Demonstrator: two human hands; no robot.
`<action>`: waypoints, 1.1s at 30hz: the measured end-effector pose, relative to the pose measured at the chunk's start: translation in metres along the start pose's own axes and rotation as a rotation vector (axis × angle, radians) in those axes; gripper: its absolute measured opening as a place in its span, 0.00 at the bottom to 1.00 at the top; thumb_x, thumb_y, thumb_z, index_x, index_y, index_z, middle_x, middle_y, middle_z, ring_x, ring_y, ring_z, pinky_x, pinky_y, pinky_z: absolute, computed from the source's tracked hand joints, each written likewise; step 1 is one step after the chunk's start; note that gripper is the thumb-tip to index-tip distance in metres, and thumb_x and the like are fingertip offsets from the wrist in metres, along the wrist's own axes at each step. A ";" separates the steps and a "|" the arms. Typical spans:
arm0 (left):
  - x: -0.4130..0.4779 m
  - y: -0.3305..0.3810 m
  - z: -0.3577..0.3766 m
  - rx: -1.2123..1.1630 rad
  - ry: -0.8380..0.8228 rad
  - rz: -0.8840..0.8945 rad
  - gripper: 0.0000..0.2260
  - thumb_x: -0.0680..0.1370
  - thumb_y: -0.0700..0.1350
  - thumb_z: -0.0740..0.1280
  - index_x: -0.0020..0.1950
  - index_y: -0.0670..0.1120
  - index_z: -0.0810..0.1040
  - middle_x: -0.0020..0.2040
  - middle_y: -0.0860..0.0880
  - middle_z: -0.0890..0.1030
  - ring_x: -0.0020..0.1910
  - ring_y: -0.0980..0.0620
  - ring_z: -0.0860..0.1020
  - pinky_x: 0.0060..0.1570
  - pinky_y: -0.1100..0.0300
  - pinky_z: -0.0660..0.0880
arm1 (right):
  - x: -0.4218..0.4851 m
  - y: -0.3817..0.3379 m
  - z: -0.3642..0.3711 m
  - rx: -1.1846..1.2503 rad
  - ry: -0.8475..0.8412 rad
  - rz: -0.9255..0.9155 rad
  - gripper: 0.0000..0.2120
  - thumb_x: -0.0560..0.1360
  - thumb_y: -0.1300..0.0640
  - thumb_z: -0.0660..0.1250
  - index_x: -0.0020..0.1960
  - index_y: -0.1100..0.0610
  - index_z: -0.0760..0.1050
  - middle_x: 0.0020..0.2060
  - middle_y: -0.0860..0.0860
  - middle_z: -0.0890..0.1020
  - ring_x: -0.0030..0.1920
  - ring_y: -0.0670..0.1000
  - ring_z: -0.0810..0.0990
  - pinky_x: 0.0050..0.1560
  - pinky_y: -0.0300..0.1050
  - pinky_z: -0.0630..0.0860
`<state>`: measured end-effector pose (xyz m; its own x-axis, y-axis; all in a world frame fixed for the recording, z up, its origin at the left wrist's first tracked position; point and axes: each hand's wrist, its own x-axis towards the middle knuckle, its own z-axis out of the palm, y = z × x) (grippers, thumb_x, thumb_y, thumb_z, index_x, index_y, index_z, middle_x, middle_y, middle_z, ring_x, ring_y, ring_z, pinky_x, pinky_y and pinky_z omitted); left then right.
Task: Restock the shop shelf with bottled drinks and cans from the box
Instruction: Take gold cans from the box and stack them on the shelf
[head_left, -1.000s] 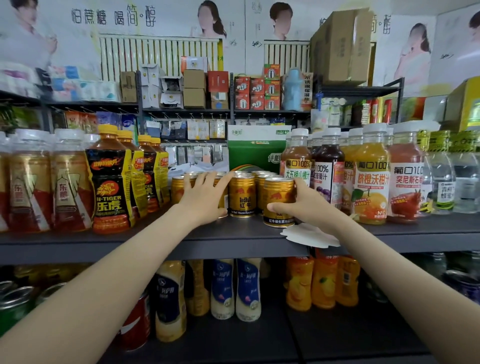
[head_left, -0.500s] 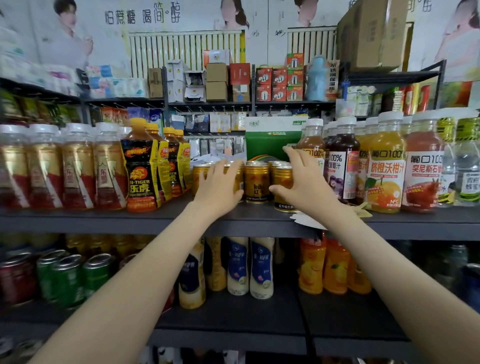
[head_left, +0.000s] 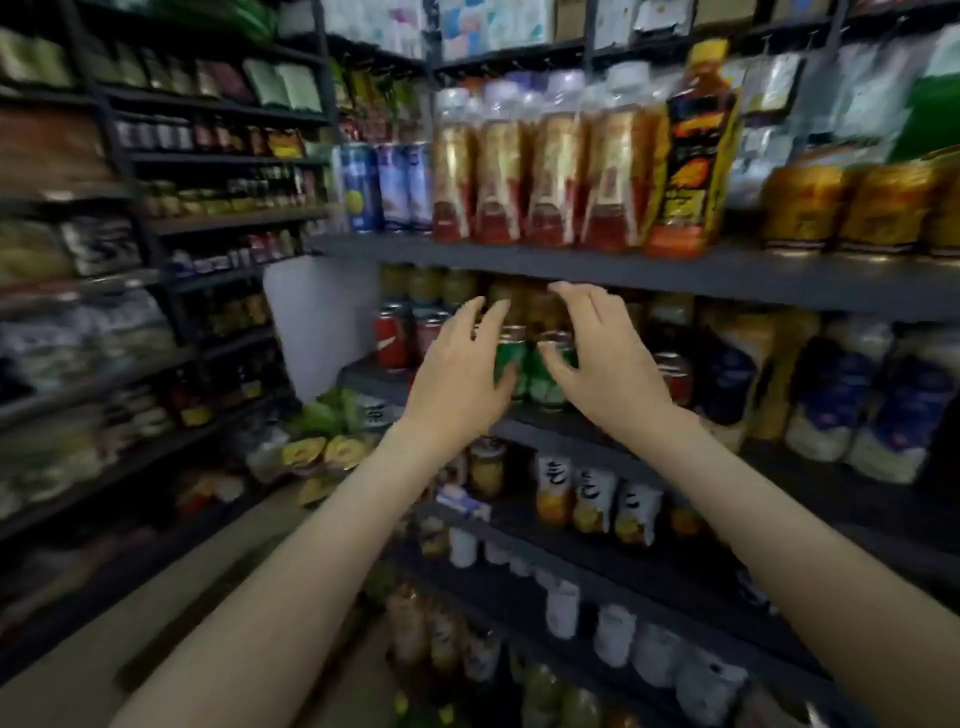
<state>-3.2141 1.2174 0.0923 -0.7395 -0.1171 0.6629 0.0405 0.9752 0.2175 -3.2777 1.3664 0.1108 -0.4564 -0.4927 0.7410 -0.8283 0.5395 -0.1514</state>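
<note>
Seems to be the tidy-up part of the restock, done at the middle dark grey metal shelf board (head_left: 545, 422) and not at the box. Cannot find the box anywhere in this view, so cannot judge the amount left to put out. Reaches the left hand (head_left: 457, 374) and the right hand (head_left: 597, 364) up side by side, just in front of the round green metal cans (head_left: 527, 376) standing on that board. Holds nothing in either hand. Spreads the fingers of both hands wide and bends them a little, like getting ready to cup something. Cannot tell through the blur about any touch between the right thumb and a green can. Finds round red metal cans (head_left: 392, 338) just left of the green ones. Sees, on the higher grey shelf board (head_left: 519, 262), a row of tall clear plastic bottles with gold and red labels (head_left: 524, 171), then a dark bottle with a yellow label (head_left: 691, 156), then round gold metal cans (head_left: 831, 208) far to the right. Next, probably needs to close both hands round the green cans and push them into a neat row, or else turn away to fetch more from the box. Calls for a soft grip and a slow push, to avoid tipping the tightly packed cans.
</note>
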 end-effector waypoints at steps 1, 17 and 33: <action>-0.020 -0.031 -0.010 0.032 -0.039 -0.050 0.27 0.78 0.46 0.65 0.76 0.43 0.61 0.74 0.40 0.64 0.72 0.41 0.63 0.68 0.50 0.65 | 0.002 -0.025 0.027 0.042 -0.047 -0.002 0.25 0.77 0.57 0.66 0.71 0.62 0.64 0.65 0.57 0.72 0.66 0.57 0.68 0.67 0.49 0.67; -0.246 -0.366 -0.095 0.224 -0.258 -0.715 0.27 0.80 0.49 0.62 0.77 0.46 0.56 0.77 0.45 0.58 0.74 0.45 0.59 0.68 0.53 0.64 | 0.015 -0.297 0.356 0.331 -0.601 -0.232 0.26 0.79 0.55 0.62 0.74 0.60 0.59 0.68 0.56 0.68 0.69 0.55 0.63 0.67 0.47 0.63; -0.365 -0.688 0.015 0.074 -0.584 -1.359 0.26 0.81 0.45 0.58 0.77 0.46 0.54 0.76 0.43 0.57 0.72 0.43 0.61 0.67 0.52 0.65 | 0.002 -0.390 0.778 0.317 -1.301 -0.163 0.30 0.79 0.58 0.62 0.77 0.54 0.53 0.72 0.54 0.64 0.72 0.54 0.62 0.68 0.49 0.65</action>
<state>-2.9824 0.5917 -0.3099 -0.3412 -0.8537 -0.3935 -0.9082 0.1915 0.3721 -3.2082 0.6238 -0.3374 -0.1747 -0.9158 -0.3617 -0.8603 0.3206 -0.3963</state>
